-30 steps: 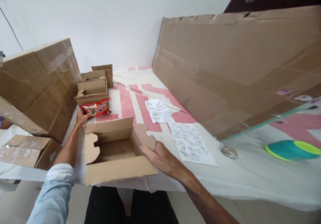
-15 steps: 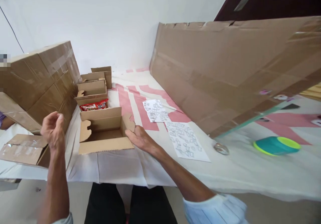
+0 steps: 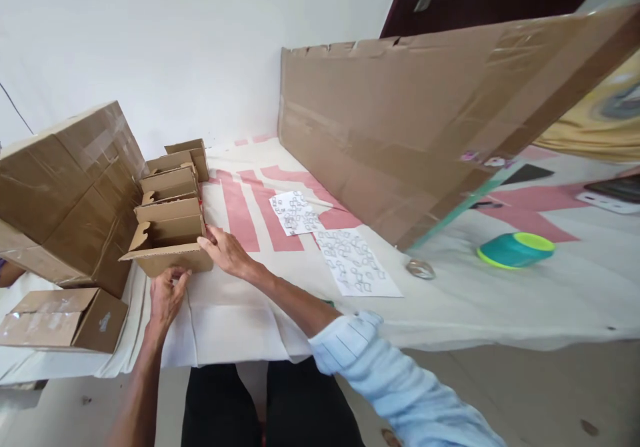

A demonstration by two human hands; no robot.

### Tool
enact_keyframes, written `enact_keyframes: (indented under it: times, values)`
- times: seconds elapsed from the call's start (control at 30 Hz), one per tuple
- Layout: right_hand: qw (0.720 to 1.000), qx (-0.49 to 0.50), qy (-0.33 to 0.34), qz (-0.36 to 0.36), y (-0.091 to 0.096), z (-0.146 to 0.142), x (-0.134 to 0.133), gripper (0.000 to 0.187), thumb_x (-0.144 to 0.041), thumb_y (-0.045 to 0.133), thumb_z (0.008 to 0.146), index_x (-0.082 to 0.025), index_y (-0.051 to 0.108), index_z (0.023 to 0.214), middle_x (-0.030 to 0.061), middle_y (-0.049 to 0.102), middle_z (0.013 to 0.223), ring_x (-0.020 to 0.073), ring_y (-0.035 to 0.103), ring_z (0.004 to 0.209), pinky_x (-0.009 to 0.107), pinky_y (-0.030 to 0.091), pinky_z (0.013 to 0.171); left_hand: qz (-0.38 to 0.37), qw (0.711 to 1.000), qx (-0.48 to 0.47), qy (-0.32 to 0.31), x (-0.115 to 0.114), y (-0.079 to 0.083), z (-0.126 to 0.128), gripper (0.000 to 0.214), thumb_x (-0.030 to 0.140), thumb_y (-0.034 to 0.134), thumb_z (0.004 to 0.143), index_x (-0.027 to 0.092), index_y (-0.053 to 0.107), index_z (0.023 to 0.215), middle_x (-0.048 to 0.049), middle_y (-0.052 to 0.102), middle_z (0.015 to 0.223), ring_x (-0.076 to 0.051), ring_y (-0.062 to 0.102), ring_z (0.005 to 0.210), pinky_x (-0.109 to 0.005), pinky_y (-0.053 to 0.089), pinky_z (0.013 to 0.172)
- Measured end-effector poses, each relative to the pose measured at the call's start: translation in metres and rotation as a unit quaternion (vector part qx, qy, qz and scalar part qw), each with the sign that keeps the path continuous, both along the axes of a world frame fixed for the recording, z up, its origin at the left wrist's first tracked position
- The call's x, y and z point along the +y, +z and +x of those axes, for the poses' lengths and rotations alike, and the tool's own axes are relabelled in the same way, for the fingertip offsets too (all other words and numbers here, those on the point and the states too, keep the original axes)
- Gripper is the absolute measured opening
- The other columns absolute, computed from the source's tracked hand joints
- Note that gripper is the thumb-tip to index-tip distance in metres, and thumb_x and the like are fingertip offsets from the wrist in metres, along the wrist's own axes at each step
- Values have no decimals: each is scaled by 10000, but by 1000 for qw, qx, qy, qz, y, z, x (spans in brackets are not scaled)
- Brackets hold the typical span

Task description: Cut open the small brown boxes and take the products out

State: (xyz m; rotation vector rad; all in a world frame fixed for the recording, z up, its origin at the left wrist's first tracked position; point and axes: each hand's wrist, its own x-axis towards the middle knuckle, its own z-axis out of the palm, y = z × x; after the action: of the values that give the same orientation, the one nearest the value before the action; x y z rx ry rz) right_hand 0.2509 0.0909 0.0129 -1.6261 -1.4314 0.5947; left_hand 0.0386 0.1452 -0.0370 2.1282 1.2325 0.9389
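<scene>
An open cardboard box [image 3: 173,258] stands on the cloth-covered table, last in a row of small boxes, its front flap tilted outward. My right hand [image 3: 226,252] grips its front right corner, thumb at the rim. My left hand [image 3: 168,295] is at the foot of the front wall, fingers curled against it. Behind it, close up, are another open box [image 3: 173,183] and further open boxes [image 3: 187,157]. Only a red sliver of the snack packet shows at the box's right side; the rest is hidden.
A closed taped box [image 3: 45,317] lies at left, beside a big carton [image 3: 75,193]. A large cardboard panel [image 3: 400,133] stands at right. Drawn paper sheets [image 3: 357,263], a tape roll [image 3: 420,269] and a teal-and-yellow item [image 3: 517,250] lie on the table. Another person's yellow clothing [image 3: 595,120] shows.
The box has moved back and left against the row, covering most of the red packet. My left hand has come from the air down to its front. The view has shifted right.
</scene>
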Motion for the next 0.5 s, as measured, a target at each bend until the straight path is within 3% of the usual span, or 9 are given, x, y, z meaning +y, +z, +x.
enact_keyframes:
  times: [0.13,0.27,0.4,0.5]
  values:
    - [997,-22,1,71,-32,14,-58,311,-364,549,1046,-173,693,1246,63,720,998,201,676,902,336,528,898,-14,1000,-1,18,22,-8,7,287,522,711,850,257,766,756,-68,803,782,-278,734,756,-360,528,758]
    - [981,-108,-91,134,-76,44,-118,254,-327,555,1048,-205,733,1180,108,730,1048,266,676,1028,422,552,971,-19,999,-5,29,34,-11,9,355,583,727,845,249,762,729,-69,791,745,-287,732,764,-359,521,746]
    - [958,-194,-170,128,-116,79,-162,258,-343,551,1055,-200,752,1133,144,733,1068,307,659,1023,469,559,941,-27,999,-14,31,46,-12,10,411,620,748,828,234,758,688,-79,787,703,-285,735,734,-359,532,714]
    - [954,-212,-170,124,-139,93,-180,274,-350,571,1044,-198,743,1193,148,737,1124,313,671,1062,469,570,947,-29,999,-20,34,56,-14,13,405,608,772,811,225,768,677,-81,781,678,-276,732,710,-349,540,690]
